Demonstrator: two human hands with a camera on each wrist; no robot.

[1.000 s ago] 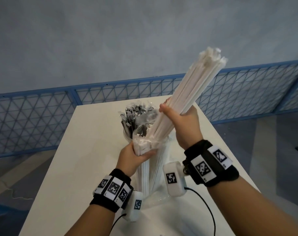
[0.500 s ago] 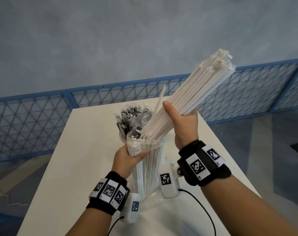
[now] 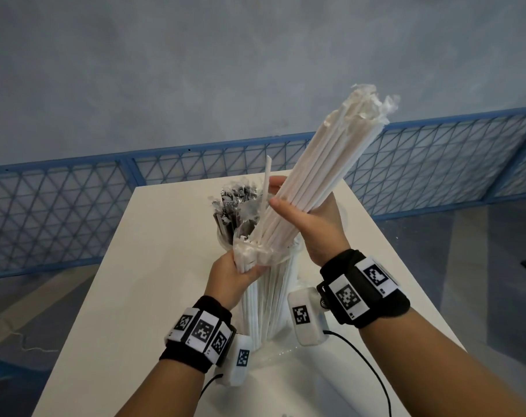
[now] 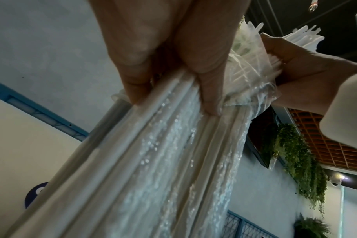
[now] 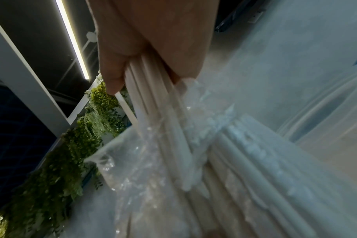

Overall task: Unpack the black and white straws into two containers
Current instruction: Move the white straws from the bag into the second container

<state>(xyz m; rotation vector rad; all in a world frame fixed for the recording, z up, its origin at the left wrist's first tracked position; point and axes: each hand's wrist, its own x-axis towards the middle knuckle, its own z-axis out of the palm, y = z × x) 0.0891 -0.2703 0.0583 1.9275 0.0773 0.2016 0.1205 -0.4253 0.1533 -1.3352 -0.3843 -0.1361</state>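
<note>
1. White straws are held as a thick bundle in the air above the table, tilted so the top end leans up and to the right.
2. The right hand is wrapped around the middle of the bundle, fingers curled tight on the straws with the thumb across the near side.
3. The lower end of the bundle sits inside a crumpled clear plastic wrapper; the wrapper covers only that lower end.
4. The left hand grips the wrapper together with the straw ends inside it, fingers closed around both.
5. One loose white straw stands up apart from the bundle, just left of the right hand.
6. A clear container stands on the table directly under the hands and is filled with upright white straws.
7. Black straws are seen upright behind the bundle; their container is mostly hidden.
8. Black wristbands with square printed markers are worn on both wrists; a black cable runs from the right wrist unit across the table.
9. A blue mesh fence stands behind the table, below a grey wall.
</note>
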